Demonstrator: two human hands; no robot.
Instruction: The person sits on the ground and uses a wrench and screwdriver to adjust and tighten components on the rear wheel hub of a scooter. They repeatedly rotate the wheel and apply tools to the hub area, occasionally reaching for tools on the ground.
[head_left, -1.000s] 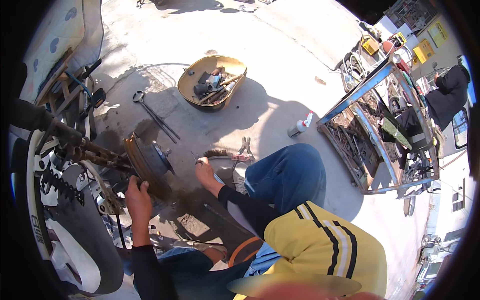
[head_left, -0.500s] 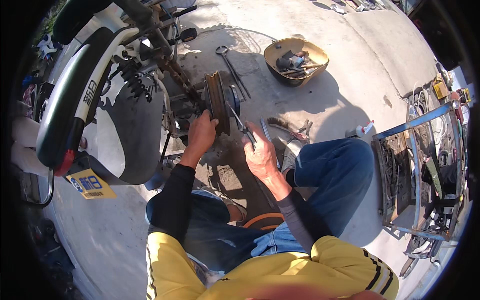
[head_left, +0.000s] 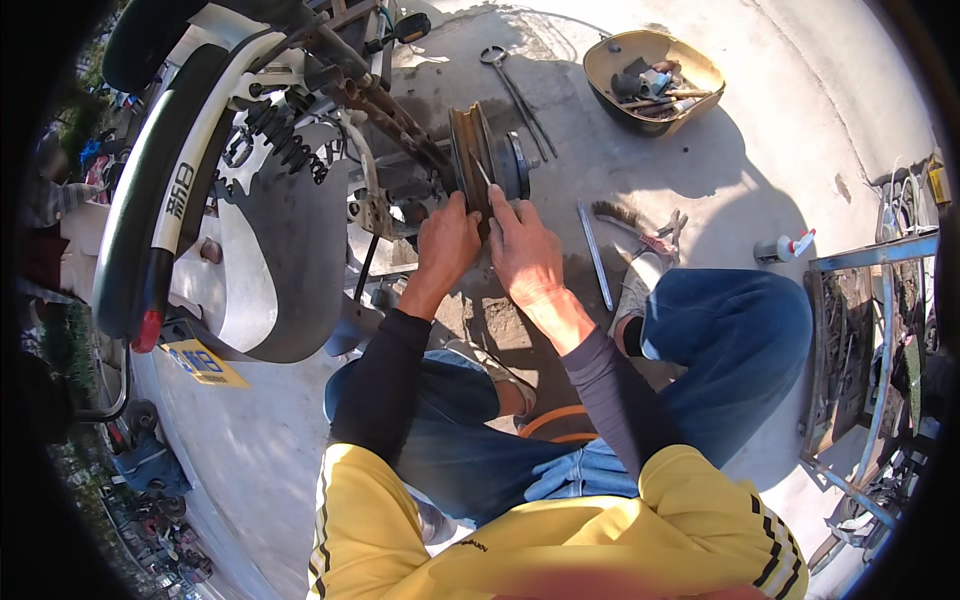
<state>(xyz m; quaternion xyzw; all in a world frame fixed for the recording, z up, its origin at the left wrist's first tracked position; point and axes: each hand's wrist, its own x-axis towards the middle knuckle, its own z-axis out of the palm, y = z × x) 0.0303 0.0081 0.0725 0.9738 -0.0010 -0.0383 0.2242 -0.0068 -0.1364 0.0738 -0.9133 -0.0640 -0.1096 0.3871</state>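
Note:
A bare, rust-brown wheel rim (head_left: 465, 130) stands upright on the scooter, with a grey hub part (head_left: 515, 165) at its right side. My left hand (head_left: 447, 245) is closed at the rim's near end, fingers curled against its left edge. Closed around the handle of a screwdriver (head_left: 482, 172), my right hand (head_left: 525, 255) sits close beside the left. The screwdriver's thin metal shaft points away from me and lies over the rim's channel. Its handle is mostly covered by my fingers, and whether the tip touches the metal I cannot tell.
The scooter's dark seat (head_left: 150, 190) rises at left. Farther off lie long-handled tongs (head_left: 520, 100) and a yellowish basin (head_left: 610, 65) of tools. A metal bar (head_left: 595, 255), a brush (head_left: 615, 213) and pliers (head_left: 665, 238) rest near my right foot. A blue metal rack (head_left: 880, 252) stands right.
My right hand has come forward to the rim, bringing the screwdriver shaft over its channel and closing the gap to my left hand. The whole view has shifted, with things appearing farther right.

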